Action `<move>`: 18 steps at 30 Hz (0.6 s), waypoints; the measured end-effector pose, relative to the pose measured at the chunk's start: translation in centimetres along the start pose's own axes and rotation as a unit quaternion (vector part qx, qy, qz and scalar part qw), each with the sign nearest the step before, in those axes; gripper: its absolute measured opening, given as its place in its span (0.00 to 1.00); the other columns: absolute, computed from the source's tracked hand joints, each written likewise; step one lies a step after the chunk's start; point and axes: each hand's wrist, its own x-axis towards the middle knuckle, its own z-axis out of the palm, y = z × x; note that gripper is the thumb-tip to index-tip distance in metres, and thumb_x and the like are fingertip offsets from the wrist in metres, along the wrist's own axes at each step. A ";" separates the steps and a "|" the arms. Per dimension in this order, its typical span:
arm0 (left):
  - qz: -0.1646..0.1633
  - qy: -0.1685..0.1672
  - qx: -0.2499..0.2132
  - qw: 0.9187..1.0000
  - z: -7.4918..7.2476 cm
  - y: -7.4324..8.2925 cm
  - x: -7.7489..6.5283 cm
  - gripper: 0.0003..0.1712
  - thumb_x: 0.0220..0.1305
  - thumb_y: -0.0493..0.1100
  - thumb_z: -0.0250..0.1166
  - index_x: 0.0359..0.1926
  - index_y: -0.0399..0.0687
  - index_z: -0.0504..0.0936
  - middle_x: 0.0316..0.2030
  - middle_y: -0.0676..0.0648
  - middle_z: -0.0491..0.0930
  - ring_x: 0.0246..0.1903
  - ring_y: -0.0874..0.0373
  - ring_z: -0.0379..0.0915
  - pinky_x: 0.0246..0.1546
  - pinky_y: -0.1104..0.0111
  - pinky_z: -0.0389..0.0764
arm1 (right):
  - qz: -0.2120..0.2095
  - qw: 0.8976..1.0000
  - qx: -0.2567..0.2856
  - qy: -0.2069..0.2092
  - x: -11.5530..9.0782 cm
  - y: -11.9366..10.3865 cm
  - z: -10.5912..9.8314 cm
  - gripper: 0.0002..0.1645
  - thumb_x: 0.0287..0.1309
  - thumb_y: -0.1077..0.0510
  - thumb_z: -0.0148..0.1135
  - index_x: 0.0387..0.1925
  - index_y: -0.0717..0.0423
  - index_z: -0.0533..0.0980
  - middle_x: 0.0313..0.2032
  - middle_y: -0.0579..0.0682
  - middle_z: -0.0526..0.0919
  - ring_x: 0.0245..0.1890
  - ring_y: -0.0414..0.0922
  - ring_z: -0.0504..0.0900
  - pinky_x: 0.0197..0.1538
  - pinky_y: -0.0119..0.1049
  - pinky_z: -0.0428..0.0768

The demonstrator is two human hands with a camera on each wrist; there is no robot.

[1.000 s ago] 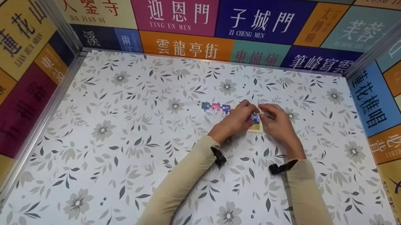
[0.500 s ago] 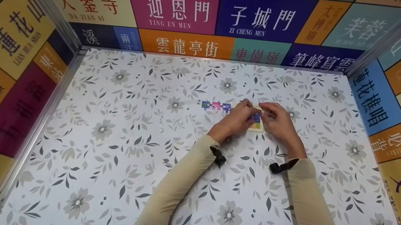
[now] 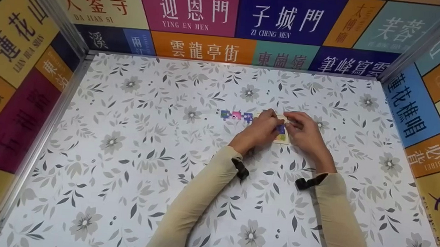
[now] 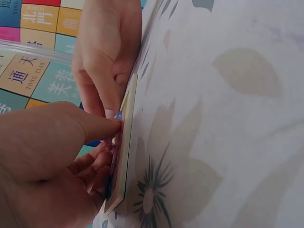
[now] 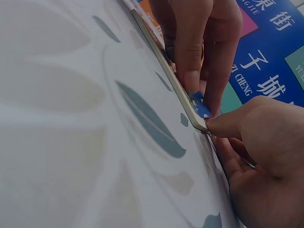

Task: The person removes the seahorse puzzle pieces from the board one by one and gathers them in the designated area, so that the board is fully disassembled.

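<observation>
A small puzzle board point(image 3: 285, 141) with a pale rim and colourful jigsaw pieces lies on the table between the hands. My left hand point(image 3: 258, 131) covers its left part and pinches a blue puzzle piece point(image 5: 199, 101) between thumb and finger near the board's corner. At the board's right edge, my right hand point(image 3: 306, 134) has its fingers curled, the thumb against the corner rim. In the left wrist view, both thumbs come close to the blue piece, which the left thumb partly hides. Just left of the board sits a short row of joined puzzle pieces point(image 3: 236, 116), blue and pink.
A white table point(image 3: 143, 172) with a grey leaf and flower print spreads around the board. Upright panels point(image 3: 196, 13) with large coloured lettering border its back and sides. Dark straps with camera mounts point(image 3: 241, 171) sit at the wrists.
Both hands keep nearly the same place at the board, with only slight finger shifts. The row of pieces stays put on the table.
</observation>
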 end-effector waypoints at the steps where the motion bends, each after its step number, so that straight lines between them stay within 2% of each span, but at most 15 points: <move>1: -0.001 0.000 0.003 1.000 0.0 0.1 0.1 0.24 0.81 0.42 0.60 0.73 0.53 0.81 0.63 0.42 0.74 0.63 0.48 0.71 0.62 0.52 0.78 | -0.001 1.000 0.001 0.000 0.0 0.0 0.0 0.25 0.75 0.65 0.63 0.70 0.58 0.79 0.70 0.58 0.77 0.68 0.57 0.81 0.70 0.34 0.79; 7: 0.021 0.028 -0.015 0.999 0.1 -0.4 0.2 0.22 0.79 0.41 0.62 0.69 0.50 0.84 0.61 0.42 0.78 0.61 0.47 0.74 0.61 0.54 0.79 | 0.003 1.000 -0.003 -0.003 -0.3 -1.6 0.1 0.26 0.75 0.68 0.60 0.71 0.66 0.76 0.71 0.65 0.75 0.70 0.62 0.79 0.74 0.48 0.77; 10: 0.047 0.048 -0.043 0.997 -0.1 -0.8 0.3 0.19 0.77 0.38 0.64 0.65 0.46 0.87 0.56 0.41 0.82 0.57 0.48 0.78 0.59 0.58 0.80 | 0.003 1.000 -0.004 0.000 0.0 -0.9 0.0 0.26 0.75 0.68 0.60 0.71 0.65 0.77 0.71 0.64 0.75 0.69 0.62 0.79 0.73 0.43 0.78; 15: 0.078 0.071 -0.083 0.991 -0.5 -1.4 0.3 0.17 0.74 0.36 0.66 0.60 0.42 0.89 0.51 0.42 0.87 0.51 0.52 0.82 0.55 0.65 0.81 | -0.007 1.000 -0.003 0.001 0.1 0.2 -0.1 0.26 0.75 0.68 0.60 0.71 0.61 0.78 0.72 0.61 0.77 0.69 0.59 0.80 0.68 0.26 0.78; 18: 0.085 0.084 -0.100 0.988 -0.6 -1.7 0.0 0.17 0.73 0.37 0.68 0.60 0.42 0.89 0.51 0.43 0.88 0.50 0.53 0.84 0.55 0.67 0.82 | -0.009 1.000 -0.002 -0.004 0.0 0.2 -0.1 0.24 0.76 0.66 0.61 0.70 0.59 0.79 0.74 0.59 0.76 0.71 0.58 0.79 0.67 0.24 0.77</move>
